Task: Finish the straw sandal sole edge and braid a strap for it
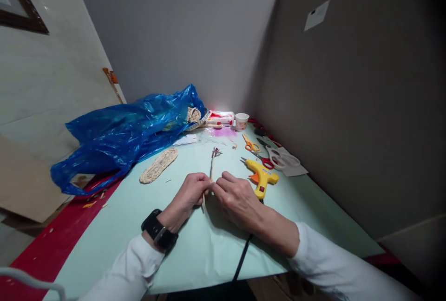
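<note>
Between my two hands, over the middle of the table, is a thin pale stem [212, 165] with dark frayed strands at its far end. My left hand [195, 187], with a black watch on the wrist, pinches it from the left. From the right, my right hand [234, 196] closes on it at the same spot, fingertips touching the left ones. A pale strip hangs below the fingers toward me. Left of my hands lies a flat oval piece of coiled cord [159, 165]. Just right of my right hand is a yellow glue gun [261, 175], its black cable running toward me.
A blue plastic bag [132, 127] fills the back left, with a woven piece [194, 114] at its mouth. Behind are a red-and-white packet [222, 118] and a paper cup [241, 122]. Orange scissors [250, 143] and white-handled scissors [278, 158] lie at right. Grey panels border the table.
</note>
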Action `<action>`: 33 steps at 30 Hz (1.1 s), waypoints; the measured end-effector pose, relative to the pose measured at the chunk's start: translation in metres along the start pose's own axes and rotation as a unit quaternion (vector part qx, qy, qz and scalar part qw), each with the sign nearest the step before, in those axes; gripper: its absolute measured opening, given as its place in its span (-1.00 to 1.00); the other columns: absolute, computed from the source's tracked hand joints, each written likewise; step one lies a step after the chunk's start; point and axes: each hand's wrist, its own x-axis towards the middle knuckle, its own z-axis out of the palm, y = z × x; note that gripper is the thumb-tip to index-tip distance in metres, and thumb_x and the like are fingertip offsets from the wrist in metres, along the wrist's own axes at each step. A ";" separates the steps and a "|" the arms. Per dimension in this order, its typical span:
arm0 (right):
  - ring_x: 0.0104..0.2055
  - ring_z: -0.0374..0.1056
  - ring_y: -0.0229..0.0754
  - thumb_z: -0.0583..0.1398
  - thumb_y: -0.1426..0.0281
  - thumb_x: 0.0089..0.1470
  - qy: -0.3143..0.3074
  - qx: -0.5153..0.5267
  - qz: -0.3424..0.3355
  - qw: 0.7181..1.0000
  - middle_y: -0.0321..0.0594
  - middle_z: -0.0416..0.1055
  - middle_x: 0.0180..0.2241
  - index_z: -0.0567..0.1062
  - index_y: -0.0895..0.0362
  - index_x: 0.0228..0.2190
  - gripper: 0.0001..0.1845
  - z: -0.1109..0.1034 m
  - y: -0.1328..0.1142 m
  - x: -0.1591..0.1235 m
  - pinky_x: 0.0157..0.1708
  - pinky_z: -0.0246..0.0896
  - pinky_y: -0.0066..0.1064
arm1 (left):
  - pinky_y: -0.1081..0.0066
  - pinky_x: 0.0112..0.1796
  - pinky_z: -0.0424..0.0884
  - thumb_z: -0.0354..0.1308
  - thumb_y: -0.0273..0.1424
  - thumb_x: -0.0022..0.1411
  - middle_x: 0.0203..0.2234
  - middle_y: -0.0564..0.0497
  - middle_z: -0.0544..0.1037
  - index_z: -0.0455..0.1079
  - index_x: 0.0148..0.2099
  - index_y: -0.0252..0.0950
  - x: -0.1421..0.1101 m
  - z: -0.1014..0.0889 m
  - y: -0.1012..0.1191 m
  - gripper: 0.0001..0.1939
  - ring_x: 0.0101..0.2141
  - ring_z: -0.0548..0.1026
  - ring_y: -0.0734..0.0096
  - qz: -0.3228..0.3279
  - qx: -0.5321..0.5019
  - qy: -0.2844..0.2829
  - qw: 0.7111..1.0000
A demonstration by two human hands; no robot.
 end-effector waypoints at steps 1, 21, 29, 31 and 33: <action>-0.34 0.19 -0.11 0.12 0.62 0.16 0.004 -0.007 -0.021 1.000 -0.11 0.40 -0.44 0.49 0.24 -0.40 -0.82 0.002 0.000 0.000 -0.48 -0.11 -0.31 | 0.11 -0.12 0.49 0.15 -0.28 0.32 0.01 -0.13 0.47 0.35 0.11 -0.31 -0.001 -0.001 0.001 -0.64 -0.10 0.51 0.21 -0.002 -0.003 -0.007 1.000; -0.58 0.24 -0.30 0.01 0.21 0.24 -0.078 0.469 0.233 0.848 -0.28 0.37 -0.53 0.39 0.17 -0.27 -0.69 0.007 0.024 0.019 -0.58 0.11 -0.49 | 0.48 -0.50 0.42 0.12 -0.28 0.35 -0.40 0.06 0.49 0.41 -0.15 -0.36 0.001 -0.010 -0.007 -0.78 -0.52 0.43 0.54 0.065 -0.034 -0.057 0.996; -0.66 -0.18 -0.41 0.08 0.17 0.05 -0.115 0.573 0.298 0.755 -0.48 -0.04 -0.63 0.29 0.14 -0.46 -0.72 0.007 0.020 0.017 -0.69 -0.26 -0.51 | 0.54 -0.63 0.11 0.10 -0.35 0.33 -0.62 0.20 0.29 0.31 -0.38 -0.32 0.001 -0.008 -0.007 -0.78 -0.67 0.16 0.63 0.092 0.029 -0.033 0.995; -0.66 -0.17 -0.40 0.09 0.20 0.04 -0.103 0.561 0.310 0.761 -0.47 -0.03 -0.64 0.32 0.16 -0.47 -0.74 0.009 0.021 0.016 -0.68 -0.27 -0.50 | 0.51 -0.60 0.06 0.09 -0.41 0.27 -0.65 0.18 0.31 0.28 -0.44 -0.30 0.000 -0.007 -0.006 -0.78 -0.67 0.16 0.60 0.108 0.065 -0.007 0.992; -0.65 -0.14 -0.39 0.10 0.23 0.04 -0.086 0.540 0.316 0.775 -0.46 0.00 -0.65 0.36 0.18 -0.48 -0.75 0.012 0.021 0.016 -0.64 -0.24 -0.49 | 0.46 -0.55 0.07 0.09 -0.43 0.21 -0.67 0.15 0.32 0.27 -0.49 -0.29 -0.002 -0.005 -0.004 -0.79 -0.63 0.20 0.53 0.129 0.110 0.027 0.985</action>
